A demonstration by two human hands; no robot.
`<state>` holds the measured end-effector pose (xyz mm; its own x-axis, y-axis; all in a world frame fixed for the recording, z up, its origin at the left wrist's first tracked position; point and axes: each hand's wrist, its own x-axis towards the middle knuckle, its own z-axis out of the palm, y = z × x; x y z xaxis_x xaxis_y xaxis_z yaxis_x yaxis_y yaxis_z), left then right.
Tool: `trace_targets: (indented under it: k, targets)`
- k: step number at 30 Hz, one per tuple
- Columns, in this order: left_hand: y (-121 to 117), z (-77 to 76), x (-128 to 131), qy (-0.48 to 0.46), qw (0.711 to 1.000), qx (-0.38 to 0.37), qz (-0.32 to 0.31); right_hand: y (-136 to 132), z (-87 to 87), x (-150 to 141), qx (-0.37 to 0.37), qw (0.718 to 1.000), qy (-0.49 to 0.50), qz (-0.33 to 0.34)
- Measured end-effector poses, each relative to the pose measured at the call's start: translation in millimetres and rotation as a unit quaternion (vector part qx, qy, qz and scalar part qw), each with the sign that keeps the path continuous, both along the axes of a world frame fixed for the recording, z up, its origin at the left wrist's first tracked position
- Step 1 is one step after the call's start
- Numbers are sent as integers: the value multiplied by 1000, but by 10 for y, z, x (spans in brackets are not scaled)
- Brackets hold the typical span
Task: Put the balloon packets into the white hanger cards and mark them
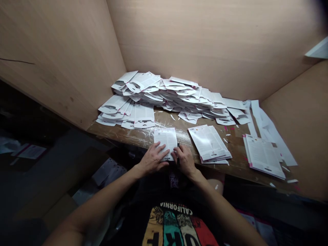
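Note:
A white printed paper packet (166,136) lies at the front edge of the table, directly before me. My left hand (153,158) rests flat across its lower left part, fingers spread. In my right hand (186,160) is a slim black pen-shaped tool (178,146), held upright at the packet's right edge; its tip is hidden, so I cannot tell whether it is a pen or a knife. Just right of that hand sits a small stack of similar packets (208,141).
A long heap of white packets (179,92) lines the back wall. Another stack (265,155) lies at the right, beside white paper strips (276,133). Small scraps (225,140) litter the brown tabletop (164,118). Wooden panels (205,37) enclose the back and sides.

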<state>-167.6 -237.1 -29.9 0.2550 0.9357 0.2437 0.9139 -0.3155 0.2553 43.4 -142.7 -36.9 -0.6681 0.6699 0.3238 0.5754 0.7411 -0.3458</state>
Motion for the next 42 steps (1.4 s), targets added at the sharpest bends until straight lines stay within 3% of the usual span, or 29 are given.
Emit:
trace_targets:
  k: [4, 7, 9, 11, 13, 15, 17, 19, 23, 26, 28, 29, 31, 34, 38, 42]
  targets:
    - [-12, -7, 39, 60, 998, 4, 11, -42, 94, 19, -61, 993, 97, -28]
    - [39, 47, 31, 65, 998, 20, 5, -67, 260, 47, -179, 957, 213, -77]
    - [89, 146, 36, 67, 997, 33, -5, -66, 382, 48, -323, 896, 286, -108]
    - [151, 296, 61, 70, 996, 51, -17, -53, 497, 30, -466, 801, 352, -129]
    - [224, 479, 100, 81, 994, 65, -37, -38, 606, 0, -549, 716, 409, -140]
    - [305, 667, 134, 96, 991, 70, -66, -34, 718, -28, -575, 665, 455, -139]
    - [389, 837, 155, 107, 987, 75, -94, -44, 835, -41, -574, 649, 482, -131]
    - [478, 970, 184, 112, 981, 96, -124, -55, 939, -14, -547, 664, 495, -120]
    - [706, 1037, 417, 134, 962, 178, -156, 35, 1017, 303, -451, 744, 478, -121]
    - [918, 844, 797, 130, 965, 173, -148, 284, 935, 835, -351, 825, 409, -166]
    - [1052, 618, 1071, 120, 977, 106, -143, 545, 846, 1238, -238, 896, 303, -221]
    - [1108, 495, 1188, 117, 981, 66, -140, 697, 801, 1416, -178, 918, 238, -261]
    - [1186, 278, 1354, 103, 986, 12, -131, 1016, 722, 1667, -122, 926, 116, -339]
    - [1214, 103, 1428, 61, 992, -11, -114, 1431, 643, 1738, -180, 909, 21, -375]
    - [1178, 87, 1376, 30, 993, -9, -112, 1747, 605, 1516, -234, 903, 32, -359]
    - [1189, 27, 1362, -8, 994, 3, -111, 1870, 592, 1371, -297, 900, 71, -312]
